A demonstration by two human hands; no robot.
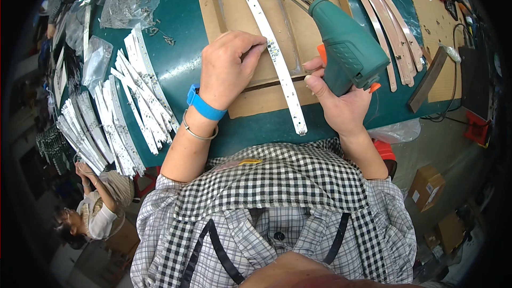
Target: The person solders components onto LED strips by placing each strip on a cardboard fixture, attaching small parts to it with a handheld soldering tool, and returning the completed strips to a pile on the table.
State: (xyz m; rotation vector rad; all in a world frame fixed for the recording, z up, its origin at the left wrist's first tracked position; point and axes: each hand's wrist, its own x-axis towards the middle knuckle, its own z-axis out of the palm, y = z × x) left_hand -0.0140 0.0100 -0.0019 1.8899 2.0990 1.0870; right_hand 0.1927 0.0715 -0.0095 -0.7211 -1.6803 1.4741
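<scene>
A worker leans over a green counter, soldering at a cardboard tray (a heap of white strips lies at the left, and beige strips at the right). The right hand is clamped around the grip of a green soldering gun, its metal tip resting up at the tray's far end. The left hand presses its fingertips, closed together, onto a long white strip that runs slantwise across the tray, between both hands. The step in hand appears to be steadying the strip; the next move likely calls for bringing the tip down to the pinned spot.
</scene>
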